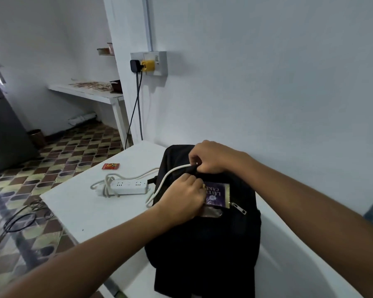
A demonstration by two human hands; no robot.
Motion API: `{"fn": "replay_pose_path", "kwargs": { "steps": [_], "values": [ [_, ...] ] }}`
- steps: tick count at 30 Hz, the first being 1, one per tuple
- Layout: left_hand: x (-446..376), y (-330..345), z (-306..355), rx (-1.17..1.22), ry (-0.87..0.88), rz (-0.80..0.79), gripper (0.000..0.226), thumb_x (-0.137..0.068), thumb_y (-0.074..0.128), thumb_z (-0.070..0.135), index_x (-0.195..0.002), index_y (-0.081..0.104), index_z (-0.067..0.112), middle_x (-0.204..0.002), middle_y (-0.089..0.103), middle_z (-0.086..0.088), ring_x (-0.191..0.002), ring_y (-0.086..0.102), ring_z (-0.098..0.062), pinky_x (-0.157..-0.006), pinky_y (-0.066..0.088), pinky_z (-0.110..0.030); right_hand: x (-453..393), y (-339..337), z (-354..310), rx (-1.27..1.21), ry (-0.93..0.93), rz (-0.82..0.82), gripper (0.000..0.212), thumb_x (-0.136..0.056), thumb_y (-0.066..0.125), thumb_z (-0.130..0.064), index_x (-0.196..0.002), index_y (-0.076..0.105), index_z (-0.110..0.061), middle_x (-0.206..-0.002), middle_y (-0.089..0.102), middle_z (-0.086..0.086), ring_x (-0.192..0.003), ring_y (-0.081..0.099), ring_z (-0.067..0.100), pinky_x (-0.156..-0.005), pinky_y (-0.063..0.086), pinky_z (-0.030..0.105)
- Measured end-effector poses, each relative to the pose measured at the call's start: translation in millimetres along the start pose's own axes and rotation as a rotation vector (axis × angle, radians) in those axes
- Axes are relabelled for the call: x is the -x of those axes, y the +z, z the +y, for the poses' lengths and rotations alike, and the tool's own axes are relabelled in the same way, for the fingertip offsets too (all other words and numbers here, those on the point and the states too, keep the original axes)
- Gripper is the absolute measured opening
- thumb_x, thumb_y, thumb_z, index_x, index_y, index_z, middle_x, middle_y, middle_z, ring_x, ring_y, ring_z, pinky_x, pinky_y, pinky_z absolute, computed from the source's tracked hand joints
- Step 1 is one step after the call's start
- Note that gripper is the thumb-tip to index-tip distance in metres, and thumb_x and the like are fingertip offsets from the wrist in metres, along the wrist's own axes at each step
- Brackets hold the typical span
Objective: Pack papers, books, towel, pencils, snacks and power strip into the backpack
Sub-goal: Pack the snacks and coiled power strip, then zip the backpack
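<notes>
the left hand (182, 197) has its fingers (197, 184) curled down at the mouth of a front pocket on the backpack (205, 237), pinching the near edge of a purple snack pack (216, 194); whether they also grip the pocket fabric cannot be told. the pack is a flat glossy sachet with a pale yellow border, half out of the pocket, and its upside-down print reads "layer cake" as far as it shows. at 12 o'clock from that hand, just beside it, the right hand (213, 157) is closed with fingers together, pinching the black fabric at the pocket's upper lip where a white cord (170, 175) crosses it.

one metal zip pull (238, 207) lies at 4 o'clock of the sachet, on an open zip. the backpack is soft, matte black cloth, lying flat on the white bench (91, 211).

the round cord curves off the bag toward 9 o'clock to one white plastic power strip (128, 187), a long rounded bar with the rest of the cord looped over its far end. at 11 o'clock of the strip, well apart, lies one small red snack packet (110, 166); its print is too small to read.

on the wall at 12 o'clock, a white socket plate (159, 63) holds one black plug and one yellow adapter.
</notes>
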State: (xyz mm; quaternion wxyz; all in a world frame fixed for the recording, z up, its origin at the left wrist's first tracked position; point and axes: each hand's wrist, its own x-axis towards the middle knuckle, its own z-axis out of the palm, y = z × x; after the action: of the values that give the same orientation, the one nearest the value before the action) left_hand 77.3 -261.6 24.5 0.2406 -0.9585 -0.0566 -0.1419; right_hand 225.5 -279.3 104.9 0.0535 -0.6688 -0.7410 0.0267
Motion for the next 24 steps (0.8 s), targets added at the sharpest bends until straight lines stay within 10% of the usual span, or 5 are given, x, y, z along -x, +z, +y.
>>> {"fn": "replay_pose_path", "kwargs": {
  "steps": [6,10,16,24],
  "values": [
    [-9,11,23,-0.138,-0.190,-0.033,0.033,-0.064,0.033,0.009,-0.050,0.062,0.014,-0.054,0.057,-0.007,-0.049,0.054,-0.023,-0.044,0.037,-0.022,7,2,-6,0.064,0.026,0.052,0.020,-0.074,0.055,-0.010,-0.086,0.063,-0.024,-0.081,0.054,-0.007,-0.079,0.055,0.020,-0.066,0.040,0.027],
    [-23,14,27,0.034,-0.270,-0.047,0.015,-0.067,0.048,0.011,-0.062,0.063,0.009,-0.063,0.060,-0.012,-0.056,0.061,-0.027,-0.034,0.035,-0.024,9,5,-12,0.086,0.021,0.119,0.020,-0.073,0.054,-0.010,-0.085,0.062,-0.023,-0.082,0.055,-0.003,-0.078,0.054,0.022,-0.064,0.037,0.028],
    [-48,26,32,0.372,-0.486,-0.311,0.025,-0.085,0.059,0.016,-0.101,0.062,-0.002,-0.117,0.051,-0.023,-0.108,0.048,-0.039,-0.087,0.039,-0.040,14,5,-7,0.085,0.023,0.157,0.023,-0.071,0.055,-0.010,-0.090,0.065,-0.020,-0.090,0.065,0.000,-0.082,0.057,0.024,-0.071,0.047,0.032],
    [-67,29,42,0.320,-0.477,-0.255,0.026,-0.094,0.051,0.024,-0.098,0.065,0.002,-0.104,0.066,-0.018,-0.095,0.060,-0.036,-0.080,0.043,-0.039,15,6,0,-0.039,0.059,0.134,0.020,-0.071,0.056,-0.009,-0.085,0.065,-0.020,-0.088,0.064,-0.003,-0.083,0.057,0.021,-0.073,0.048,0.032]
  ]
}}
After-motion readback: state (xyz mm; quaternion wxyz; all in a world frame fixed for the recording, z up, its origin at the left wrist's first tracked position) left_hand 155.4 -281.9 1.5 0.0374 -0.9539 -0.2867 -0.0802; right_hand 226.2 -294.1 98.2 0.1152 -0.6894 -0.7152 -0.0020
